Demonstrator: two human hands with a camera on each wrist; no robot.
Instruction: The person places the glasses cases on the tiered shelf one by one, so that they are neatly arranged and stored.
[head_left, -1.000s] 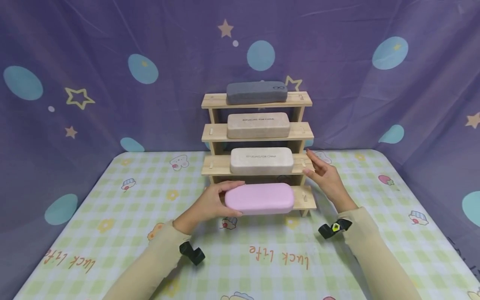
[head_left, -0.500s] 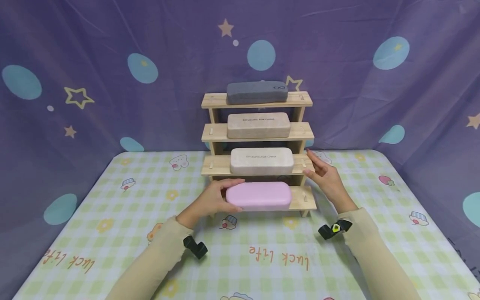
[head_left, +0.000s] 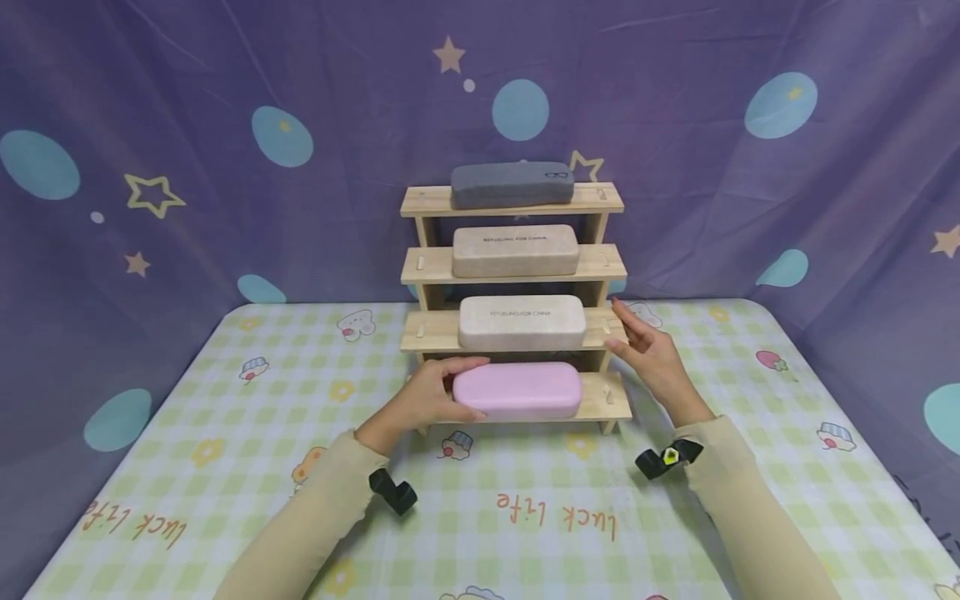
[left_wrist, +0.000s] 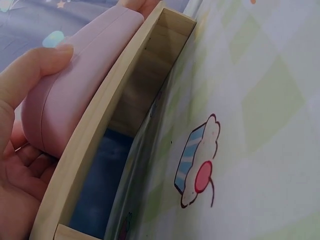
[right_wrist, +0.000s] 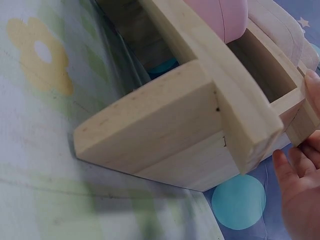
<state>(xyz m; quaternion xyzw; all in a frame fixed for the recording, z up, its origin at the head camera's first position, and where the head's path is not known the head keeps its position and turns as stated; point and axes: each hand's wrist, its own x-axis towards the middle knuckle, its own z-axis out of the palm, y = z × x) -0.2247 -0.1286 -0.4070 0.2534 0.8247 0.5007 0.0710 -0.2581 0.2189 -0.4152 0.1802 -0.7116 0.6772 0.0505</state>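
Observation:
On the bottom board of a four-step wooden display stand [head_left: 606, 398] lies a pink glasses case [head_left: 517, 390]. My left hand [head_left: 433, 396] grips its left end, thumb at the front and fingers behind. The left wrist view shows the pink case [left_wrist: 95, 60] resting along the board's edge, thumb pressed on its side. At the stand's right side, my right hand [head_left: 654, 358] holds the end of the second board from the bottom between thumb and fingers. A white glasses case [head_left: 522, 329] lies on that board.
Higher up are a beige glasses case [head_left: 516, 260] and, on top, a blue-grey case [head_left: 512, 187] with a small glasses print. The stand is on a green checked tablecloth [head_left: 285, 450], before a purple curtain [head_left: 360, 100].
My left hand has moved the pink case back a little onto the bottom board, and in the last half second it barely shifts. The right hand keeps its place.

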